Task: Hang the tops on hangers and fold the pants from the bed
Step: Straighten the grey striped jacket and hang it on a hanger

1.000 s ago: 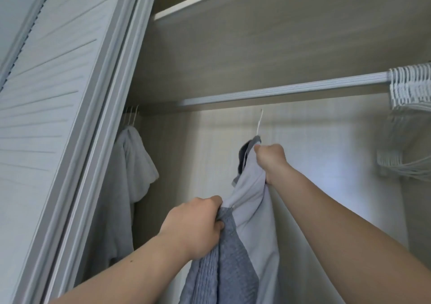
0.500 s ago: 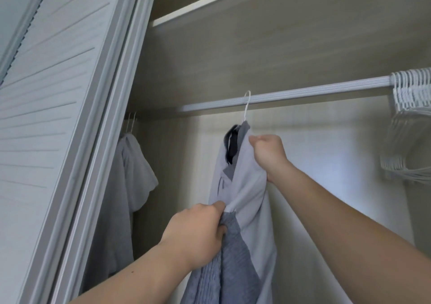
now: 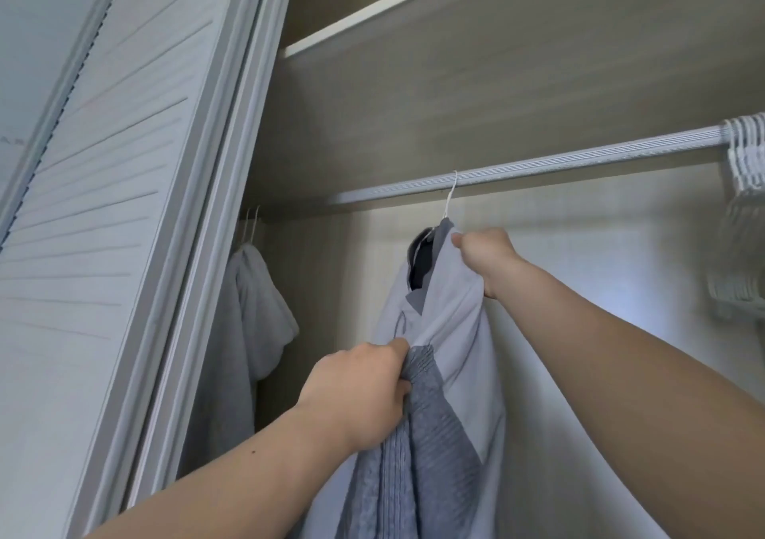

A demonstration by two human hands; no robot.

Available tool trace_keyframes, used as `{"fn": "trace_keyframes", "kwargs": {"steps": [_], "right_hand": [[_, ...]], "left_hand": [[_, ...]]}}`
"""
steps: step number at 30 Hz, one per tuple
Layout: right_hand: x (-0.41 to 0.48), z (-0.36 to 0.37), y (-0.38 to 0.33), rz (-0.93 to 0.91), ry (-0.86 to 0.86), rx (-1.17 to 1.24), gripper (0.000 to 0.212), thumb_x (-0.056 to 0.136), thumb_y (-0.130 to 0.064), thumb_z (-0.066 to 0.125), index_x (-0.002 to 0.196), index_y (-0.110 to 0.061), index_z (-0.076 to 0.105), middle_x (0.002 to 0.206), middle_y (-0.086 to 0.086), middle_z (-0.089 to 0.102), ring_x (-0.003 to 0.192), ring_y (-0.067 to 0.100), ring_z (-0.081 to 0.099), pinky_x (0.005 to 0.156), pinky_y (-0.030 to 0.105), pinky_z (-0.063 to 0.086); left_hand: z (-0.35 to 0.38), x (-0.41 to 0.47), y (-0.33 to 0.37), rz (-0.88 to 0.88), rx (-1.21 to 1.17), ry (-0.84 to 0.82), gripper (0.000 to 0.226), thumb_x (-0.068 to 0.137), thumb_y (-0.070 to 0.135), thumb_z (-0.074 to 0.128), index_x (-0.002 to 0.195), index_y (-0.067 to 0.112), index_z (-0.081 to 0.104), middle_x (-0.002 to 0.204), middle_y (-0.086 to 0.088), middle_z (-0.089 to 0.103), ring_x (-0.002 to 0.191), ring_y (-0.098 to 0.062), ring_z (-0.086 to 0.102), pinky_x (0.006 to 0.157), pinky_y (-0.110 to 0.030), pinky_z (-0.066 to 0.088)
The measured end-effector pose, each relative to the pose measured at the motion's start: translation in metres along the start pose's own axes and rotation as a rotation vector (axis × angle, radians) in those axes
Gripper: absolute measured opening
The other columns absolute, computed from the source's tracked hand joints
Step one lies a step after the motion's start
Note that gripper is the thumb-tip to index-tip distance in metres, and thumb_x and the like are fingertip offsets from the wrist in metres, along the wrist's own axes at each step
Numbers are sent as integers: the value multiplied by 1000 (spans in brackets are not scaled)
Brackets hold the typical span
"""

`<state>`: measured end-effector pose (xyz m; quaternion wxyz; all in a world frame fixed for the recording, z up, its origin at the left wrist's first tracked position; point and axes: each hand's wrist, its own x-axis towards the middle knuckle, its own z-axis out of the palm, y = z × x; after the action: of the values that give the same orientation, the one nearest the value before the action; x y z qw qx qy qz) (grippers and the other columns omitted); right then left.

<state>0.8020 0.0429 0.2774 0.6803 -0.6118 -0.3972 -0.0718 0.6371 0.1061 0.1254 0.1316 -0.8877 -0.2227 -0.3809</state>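
Starting at the left: louvered door (image 3: 103, 207), then a grey garment (image 3: 252, 311) already hung at the far end of the closet, well apart from the action.

The left hand (image 3: 360, 393) is low down, with its fingers curled tight around a bunched handful of the top (image 3: 459, 331), right where the pale fabric meets the darker ribbed panel. The top hangs pretty much straight down, long axis vertical, and runs out of the bottom of the shot.

The bit that matters is the hanger hook (image 3: 451, 195). It sits just above and slightly left of the right hand (image 3: 484, 253), which pinches the shoulder fabric near the collar, thumb and fingers closed on the cloth. So the right hand is the near one and the left is only steadying the weight from below.

The hook's tip reaches the rod (image 3: 579, 164) and looks to be over it, though I can't say it's fully seated. My guess is the next step is letting the weight settle and then releasing, top hand last.

At the far right a bunch of empty white hangers (image 3: 745, 153) is crammed on the same rod.
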Motion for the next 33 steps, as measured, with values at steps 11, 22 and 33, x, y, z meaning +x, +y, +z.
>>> {"fn": "trace_keyframes", "kwargs": {"steps": [11,22,33], "right_hand": [[-90,15,-2,-548,-80,-1148,43,100,-30,40,135,-4,40,120,22,59,87,33,53,67,34,38],[-57,136,-8,-633,-312,-687,14,97,-21,48,100,-8,45,74,6,52,55,22,48,44,30,31],[-8,233,26,-648,-459,-378,25,99,-27,50,79,-20,37,73,1,46,66,24,50,54,33,31]], "left_hand": [[-19,-11,-36,-108,65,-81,17,98,37,46,89,28,35,110,-7,64,100,-35,62,71,-35,38],[-34,-30,-90,-223,347,-192,20,98,24,52,115,20,43,84,1,49,78,-24,56,64,-38,46],[-18,-17,-96,-182,694,-299,37,98,2,50,134,-3,44,107,-14,64,81,-30,58,50,-26,16]]}}
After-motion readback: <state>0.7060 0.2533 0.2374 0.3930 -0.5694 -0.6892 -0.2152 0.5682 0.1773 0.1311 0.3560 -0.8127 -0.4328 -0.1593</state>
